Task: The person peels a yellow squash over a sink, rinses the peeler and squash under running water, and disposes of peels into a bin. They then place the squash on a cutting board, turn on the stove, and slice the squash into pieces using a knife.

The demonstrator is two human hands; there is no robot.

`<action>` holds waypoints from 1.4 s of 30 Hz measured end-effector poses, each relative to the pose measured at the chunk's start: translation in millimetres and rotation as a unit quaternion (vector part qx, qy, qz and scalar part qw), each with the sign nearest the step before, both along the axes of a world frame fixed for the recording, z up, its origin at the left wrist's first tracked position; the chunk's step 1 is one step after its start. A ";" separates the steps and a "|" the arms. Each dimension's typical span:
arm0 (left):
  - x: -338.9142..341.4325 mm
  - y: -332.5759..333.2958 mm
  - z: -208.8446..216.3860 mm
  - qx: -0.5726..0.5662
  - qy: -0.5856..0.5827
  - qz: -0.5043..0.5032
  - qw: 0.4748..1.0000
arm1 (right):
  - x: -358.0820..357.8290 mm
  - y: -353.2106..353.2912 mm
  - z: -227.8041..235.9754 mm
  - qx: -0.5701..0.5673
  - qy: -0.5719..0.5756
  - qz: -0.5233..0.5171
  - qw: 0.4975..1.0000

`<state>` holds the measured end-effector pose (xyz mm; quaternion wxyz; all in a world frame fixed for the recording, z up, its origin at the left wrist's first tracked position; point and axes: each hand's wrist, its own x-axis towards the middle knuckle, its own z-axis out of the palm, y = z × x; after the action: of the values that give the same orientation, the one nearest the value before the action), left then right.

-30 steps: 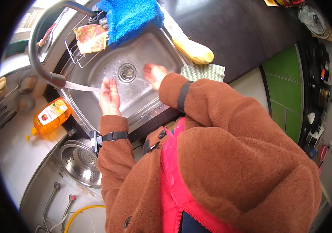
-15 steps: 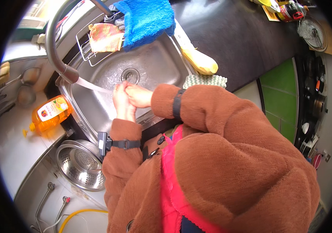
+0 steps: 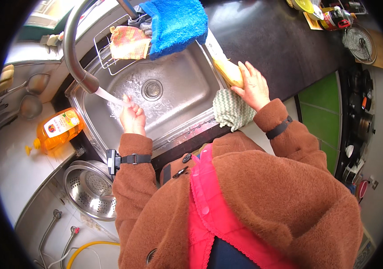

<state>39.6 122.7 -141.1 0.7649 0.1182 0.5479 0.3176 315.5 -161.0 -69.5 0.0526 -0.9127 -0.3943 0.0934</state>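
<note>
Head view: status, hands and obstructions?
Left hand curled at faucet stream. Right hand open at edge of zigzag cloth. Yellow oblong item crowds right hand.

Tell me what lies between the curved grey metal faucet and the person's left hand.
In the head view, a pale stream of water spans that stretch, slanting from the faucet's mouth to the left hand.

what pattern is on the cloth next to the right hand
The cloth has wavy pale green and white stripes, best seen in the head view.

Yellow vegetable [image 3: 228,71] partly hidden by right-hand fingers [image 3: 249,74], faucet [image 3: 71,49] cropped at top, colander [image 3: 83,193] partly behind left sleeve [image 3: 131,179]
</note>
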 end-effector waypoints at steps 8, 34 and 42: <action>7.2 -25.7 25.3 0.047 0.065 -0.065 0.995 | -4.6 5.7 -7.8 0.116 0.163 0.003 0.980; -30.3 -6.6 19.4 0.086 -0.190 -0.016 0.978 | -156.4 183.4 -7.8 0.173 0.748 0.077 0.636; -17.0 -36.5 26.8 0.113 -0.121 -0.087 0.982 | -157.6 191.6 -15.4 0.118 0.865 -0.138 0.468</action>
<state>22.6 86.2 -114.3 0.8320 0.2118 0.3991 0.3220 157.9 30.6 -84.8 0.4862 -0.3942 -0.0240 0.7795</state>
